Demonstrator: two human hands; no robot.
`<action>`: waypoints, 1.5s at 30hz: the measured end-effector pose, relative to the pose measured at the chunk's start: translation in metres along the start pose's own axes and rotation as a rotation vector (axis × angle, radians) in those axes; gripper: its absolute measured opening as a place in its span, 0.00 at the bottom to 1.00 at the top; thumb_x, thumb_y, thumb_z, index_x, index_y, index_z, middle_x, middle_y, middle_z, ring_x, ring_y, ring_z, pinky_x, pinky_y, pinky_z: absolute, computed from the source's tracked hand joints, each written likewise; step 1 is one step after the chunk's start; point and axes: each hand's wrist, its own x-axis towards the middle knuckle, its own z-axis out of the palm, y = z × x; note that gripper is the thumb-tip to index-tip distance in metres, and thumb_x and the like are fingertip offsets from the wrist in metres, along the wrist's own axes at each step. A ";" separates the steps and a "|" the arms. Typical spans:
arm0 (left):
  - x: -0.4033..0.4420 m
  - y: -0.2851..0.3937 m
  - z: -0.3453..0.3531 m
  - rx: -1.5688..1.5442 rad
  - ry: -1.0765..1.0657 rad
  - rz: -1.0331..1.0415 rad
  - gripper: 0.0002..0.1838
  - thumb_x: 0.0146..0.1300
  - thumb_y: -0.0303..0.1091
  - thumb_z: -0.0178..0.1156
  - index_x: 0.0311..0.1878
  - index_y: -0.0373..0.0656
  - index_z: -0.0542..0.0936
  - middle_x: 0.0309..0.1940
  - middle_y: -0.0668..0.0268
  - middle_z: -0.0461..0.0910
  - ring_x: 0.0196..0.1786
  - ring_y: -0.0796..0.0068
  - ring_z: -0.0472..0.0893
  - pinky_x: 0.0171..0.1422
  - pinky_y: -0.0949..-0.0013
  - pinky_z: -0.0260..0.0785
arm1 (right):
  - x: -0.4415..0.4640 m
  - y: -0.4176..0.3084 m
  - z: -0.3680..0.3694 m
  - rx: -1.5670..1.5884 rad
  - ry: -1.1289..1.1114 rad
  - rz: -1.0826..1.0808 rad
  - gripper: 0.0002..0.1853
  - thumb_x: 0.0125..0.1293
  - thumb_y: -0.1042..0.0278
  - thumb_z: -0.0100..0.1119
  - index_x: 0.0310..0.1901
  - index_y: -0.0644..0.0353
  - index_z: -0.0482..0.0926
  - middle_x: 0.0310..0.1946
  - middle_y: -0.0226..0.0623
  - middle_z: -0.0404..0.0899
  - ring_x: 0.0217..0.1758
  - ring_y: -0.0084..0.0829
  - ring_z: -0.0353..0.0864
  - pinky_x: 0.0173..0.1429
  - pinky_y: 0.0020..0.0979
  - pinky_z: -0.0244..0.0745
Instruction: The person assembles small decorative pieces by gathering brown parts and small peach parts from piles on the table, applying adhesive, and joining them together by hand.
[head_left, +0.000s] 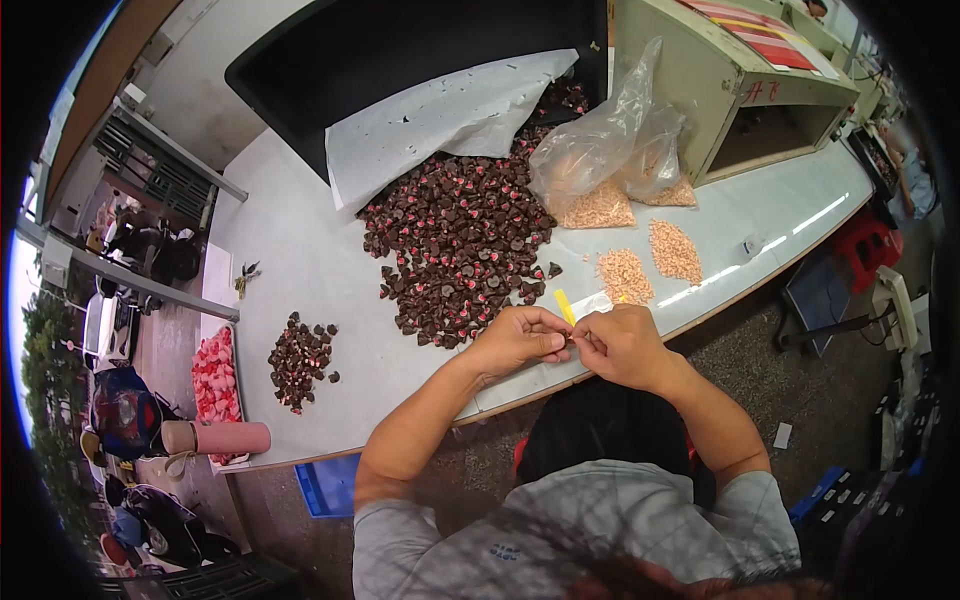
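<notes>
Near the table's front edge, my left hand [518, 340] and my right hand [622, 345] meet with fingertips pinched together. Whatever small thing they hold between them is mostly hidden and too small to name. Just beyond the fingers lie a yellow strip [565, 306] and a pile of small peach-coloured pieces [625, 276]. A second peach pile [675, 250] sits farther right. Beyond my left hand spreads a big heap of small dark brown pieces with pink-red parts [455, 250].
A black bin [290, 75] lies tipped at the back with a white sheet [430, 110] at its mouth. Clear bags [595, 165] of peach pieces stand beside a metal box [740, 90]. A smaller dark pile [300, 362], pink pieces [215, 380] and a pink bottle [230, 437] are left.
</notes>
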 end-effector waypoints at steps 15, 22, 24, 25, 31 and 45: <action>-0.001 0.000 0.003 0.012 0.084 -0.011 0.11 0.69 0.18 0.65 0.53 0.26 0.80 0.50 0.47 0.86 0.52 0.62 0.88 0.62 0.63 0.83 | -0.010 -0.002 0.017 -0.051 0.057 -0.047 0.08 0.55 0.73 0.71 0.34 0.57 0.80 0.19 0.36 0.80 0.21 0.40 0.82 0.27 0.38 0.74; -0.001 -0.001 0.004 0.007 0.053 0.041 0.10 0.69 0.19 0.66 0.52 0.27 0.83 0.52 0.49 0.86 0.52 0.63 0.89 0.61 0.64 0.83 | -0.027 0.019 -0.013 0.279 0.276 0.415 0.03 0.66 0.75 0.69 0.39 0.63 0.85 0.17 0.30 0.77 0.19 0.19 0.74 0.27 0.26 0.66; 0.001 -0.002 0.005 0.057 0.051 0.060 0.09 0.68 0.19 0.67 0.50 0.29 0.83 0.51 0.48 0.87 0.50 0.64 0.89 0.60 0.63 0.84 | -0.038 0.034 -0.029 0.239 0.360 0.462 0.03 0.68 0.75 0.67 0.40 0.64 0.85 0.17 0.28 0.75 0.21 0.15 0.71 0.27 0.24 0.64; 0.002 -0.001 0.006 0.067 0.051 0.053 0.09 0.68 0.20 0.67 0.50 0.29 0.83 0.51 0.49 0.87 0.50 0.64 0.89 0.60 0.63 0.84 | -0.044 0.041 -0.038 0.216 0.404 0.488 0.03 0.69 0.76 0.66 0.41 0.65 0.85 0.17 0.27 0.74 0.21 0.14 0.69 0.27 0.23 0.63; 0.001 0.003 0.010 0.095 0.070 0.024 0.10 0.69 0.21 0.66 0.52 0.28 0.82 0.52 0.50 0.87 0.50 0.66 0.89 0.58 0.67 0.83 | -0.067 0.078 -0.085 -0.227 0.289 0.622 0.04 0.68 0.72 0.66 0.40 0.62 0.84 0.19 0.35 0.80 0.21 0.29 0.80 0.28 0.32 0.71; -0.001 0.004 0.009 0.106 0.055 -0.001 0.12 0.69 0.21 0.67 0.53 0.28 0.82 0.51 0.51 0.87 0.50 0.65 0.89 0.58 0.67 0.83 | -0.052 0.079 -0.074 -0.480 0.053 0.515 0.06 0.62 0.75 0.62 0.40 0.57 0.81 0.26 0.43 0.85 0.30 0.49 0.86 0.38 0.47 0.80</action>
